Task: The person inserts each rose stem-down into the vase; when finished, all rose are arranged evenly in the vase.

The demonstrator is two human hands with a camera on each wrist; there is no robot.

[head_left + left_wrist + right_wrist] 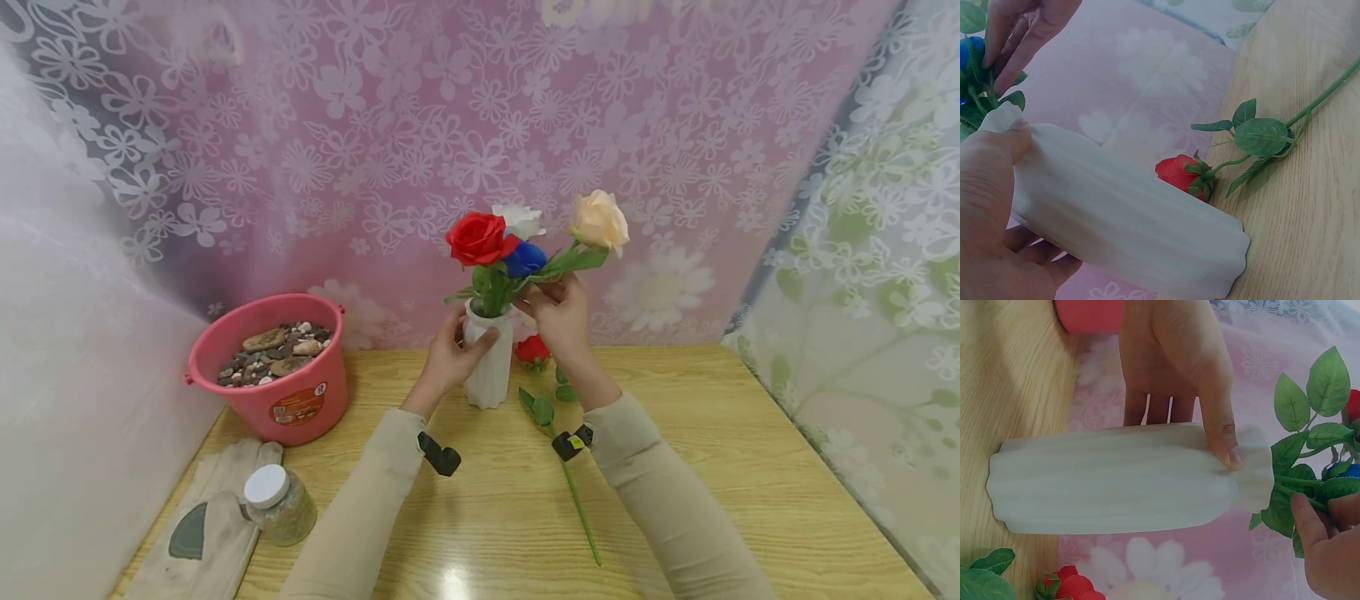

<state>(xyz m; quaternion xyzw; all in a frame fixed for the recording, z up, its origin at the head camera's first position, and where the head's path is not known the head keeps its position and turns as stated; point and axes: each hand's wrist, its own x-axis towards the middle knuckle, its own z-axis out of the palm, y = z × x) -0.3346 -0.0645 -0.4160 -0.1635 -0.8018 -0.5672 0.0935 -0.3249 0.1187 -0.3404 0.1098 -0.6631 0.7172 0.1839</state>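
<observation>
My left hand [452, 358] grips the upper part of a white fluted vase [492, 375], thumb across its front and fingers round the far side. The vase stands upright on the table. My right hand [561, 321] pinches a green stem [1307, 499] just above the vase's mouth, below a peach rose [600, 220] that leans right. A red rose [478, 238], a white rose [519, 221] and a blue rose [527, 259] rise from the vase among green leaves [1329, 381]. The lower stems are hidden inside it.
Another red rose [532, 350] lies on the wooden table [675, 467], its stem [581, 510] running toward me under my right wrist. At the left are a pink bucket [330, 400] of stones, a glass jar [288, 517] with white lid, and grey work gloves [225, 533].
</observation>
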